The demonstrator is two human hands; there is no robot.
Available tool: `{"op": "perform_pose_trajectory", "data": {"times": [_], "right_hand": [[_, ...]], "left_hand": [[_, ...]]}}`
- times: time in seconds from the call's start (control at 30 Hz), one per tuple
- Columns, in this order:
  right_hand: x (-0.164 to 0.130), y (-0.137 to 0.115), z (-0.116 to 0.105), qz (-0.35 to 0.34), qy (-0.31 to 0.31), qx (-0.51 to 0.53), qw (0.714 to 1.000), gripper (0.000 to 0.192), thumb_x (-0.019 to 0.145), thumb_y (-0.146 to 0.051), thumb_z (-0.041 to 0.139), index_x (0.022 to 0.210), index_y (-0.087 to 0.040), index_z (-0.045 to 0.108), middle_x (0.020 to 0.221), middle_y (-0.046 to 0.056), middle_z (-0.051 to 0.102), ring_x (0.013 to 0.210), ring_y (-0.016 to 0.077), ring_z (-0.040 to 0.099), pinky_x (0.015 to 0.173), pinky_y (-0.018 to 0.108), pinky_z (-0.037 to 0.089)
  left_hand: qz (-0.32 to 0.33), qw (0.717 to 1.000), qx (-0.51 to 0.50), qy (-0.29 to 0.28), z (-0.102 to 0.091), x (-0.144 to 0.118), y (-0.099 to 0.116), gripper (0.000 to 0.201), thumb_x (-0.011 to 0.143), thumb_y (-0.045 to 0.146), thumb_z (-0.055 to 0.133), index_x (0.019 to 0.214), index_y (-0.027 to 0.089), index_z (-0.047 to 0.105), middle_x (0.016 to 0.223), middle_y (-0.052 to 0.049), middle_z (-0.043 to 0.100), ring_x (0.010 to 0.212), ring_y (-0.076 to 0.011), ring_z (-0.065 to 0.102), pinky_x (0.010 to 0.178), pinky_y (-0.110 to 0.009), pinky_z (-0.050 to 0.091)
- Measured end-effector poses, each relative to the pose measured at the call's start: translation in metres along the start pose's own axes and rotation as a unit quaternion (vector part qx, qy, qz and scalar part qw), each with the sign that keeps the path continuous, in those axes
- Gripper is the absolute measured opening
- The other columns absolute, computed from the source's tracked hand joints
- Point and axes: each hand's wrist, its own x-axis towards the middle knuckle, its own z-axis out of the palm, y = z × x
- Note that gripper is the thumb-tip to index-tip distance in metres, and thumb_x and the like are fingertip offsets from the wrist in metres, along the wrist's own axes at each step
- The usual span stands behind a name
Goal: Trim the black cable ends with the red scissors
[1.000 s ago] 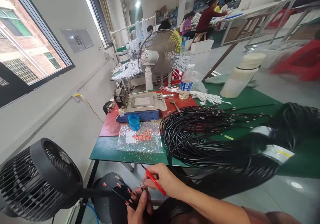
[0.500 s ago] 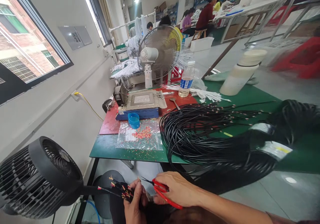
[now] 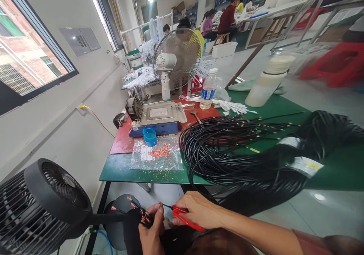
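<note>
My left hand is closed around a bunch of black cables whose stripped ends show red, white and yellow wires. One wire end pokes up between its thumb and forefinger. In my right hand is a pair of red-handled scissors; its dark blades point left and meet that wire end. Whether the blades touch the wire is too small to tell. Both hands are low in the view, above my lap and in front of the table edge.
On the green table lie a large bundle of black cables, a plastic bag with red scraps, a blue cup, a solder pot and a bottle. A black fan stands left; a white-bodied fan is behind.
The scissors have moved to the wire end at my left fingertips, and their blades look closed together now. The whole view has shifted slightly.
</note>
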Motion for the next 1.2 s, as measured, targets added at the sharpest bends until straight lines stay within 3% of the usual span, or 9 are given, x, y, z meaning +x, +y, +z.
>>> {"op": "perform_pose_trajectory", "data": {"times": [0.3, 0.4, 0.57, 0.67, 0.8, 1.03, 1.2], "right_hand": [[0.009, 0.012, 0.013, 0.017, 0.023, 0.038, 0.999, 0.045, 0.07, -0.038, 0.058, 0.04, -0.012, 0.037, 0.042, -0.007, 0.019, 0.05, 0.007, 0.012, 0.043, 0.022, 0.011], [0.016, 0.011, 0.015, 0.039, 0.026, 0.13, 0.99, 0.041, 0.071, -0.041, 0.057, 0.044, -0.012, 0.045, 0.041, -0.007, 0.025, 0.045, 0.0044, 0.019, 0.042, 0.019, 0.015], [0.031, 0.0, 0.018, 0.072, 0.004, 0.414, 0.907, 0.04, 0.071, -0.051, 0.055, 0.059, -0.013, 0.056, 0.041, -0.006, 0.041, 0.034, 0.004, 0.032, 0.037, 0.017, 0.023], [0.039, -0.004, 0.023, 0.083, -0.018, 0.499, 0.862, 0.04, 0.068, -0.052, 0.058, 0.059, -0.013, 0.055, 0.039, -0.006, 0.041, 0.032, 0.0037, 0.032, 0.034, 0.016, 0.022], [0.041, -0.006, 0.026, 0.094, -0.038, 0.52, 0.848, 0.04, 0.066, -0.051, 0.061, 0.058, -0.012, 0.055, 0.038, -0.007, 0.041, 0.032, 0.003, 0.031, 0.033, 0.016, 0.02], [0.032, -0.007, 0.028, 0.07, 0.006, 0.431, 0.899, 0.038, 0.066, -0.047, 0.063, 0.054, -0.012, 0.055, 0.039, -0.007, 0.041, 0.033, 0.0027, 0.032, 0.034, 0.016, 0.021], [0.032, -0.008, 0.03, 0.101, -0.052, 0.536, 0.836, 0.04, 0.07, -0.048, 0.055, 0.051, -0.013, 0.053, 0.038, -0.006, 0.042, 0.031, 0.0036, 0.032, 0.033, 0.017, 0.021]], "left_hand": [[-0.007, 0.999, 0.003, -0.031, -0.009, 0.012, -0.013, 0.044, 0.045, 0.04, 0.075, 0.077, 0.012, 0.063, 0.037, 0.01, 0.035, 0.036, 0.0005, 0.027, 0.04, -0.017, 0.017], [0.003, 0.998, -0.013, -0.055, -0.014, 0.014, -0.015, 0.041, 0.05, 0.038, 0.073, 0.08, 0.012, 0.063, 0.038, 0.009, 0.038, 0.037, -0.0008, 0.033, 0.043, -0.017, 0.021], [0.005, 0.996, -0.027, -0.084, -0.019, 0.012, -0.015, 0.037, 0.055, 0.034, 0.07, 0.083, 0.012, 0.062, 0.04, 0.007, 0.045, 0.041, -0.0021, 0.039, 0.047, -0.018, 0.026], [0.015, 0.994, -0.011, -0.105, -0.019, 0.011, -0.014, 0.036, 0.056, 0.034, 0.07, 0.082, 0.011, 0.061, 0.039, 0.006, 0.046, 0.041, -0.0029, 0.039, 0.047, -0.019, 0.026], [0.024, 0.993, 0.006, -0.112, -0.019, 0.011, -0.015, 0.032, 0.056, 0.036, 0.069, 0.075, 0.011, 0.06, 0.039, 0.005, 0.046, 0.04, -0.0038, 0.039, 0.047, -0.02, 0.025], [0.02, 0.995, 0.006, -0.097, -0.013, 0.004, -0.014, 0.026, 0.059, 0.036, 0.067, 0.066, 0.013, 0.061, 0.039, 0.005, 0.045, 0.042, -0.0042, 0.039, 0.048, -0.021, 0.028], [0.022, 0.992, -0.025, -0.125, -0.011, -0.001, -0.01, 0.021, 0.06, 0.034, 0.066, 0.062, 0.014, 0.06, 0.045, 0.002, 0.052, 0.046, -0.0055, 0.042, 0.052, -0.021, 0.032]]}}
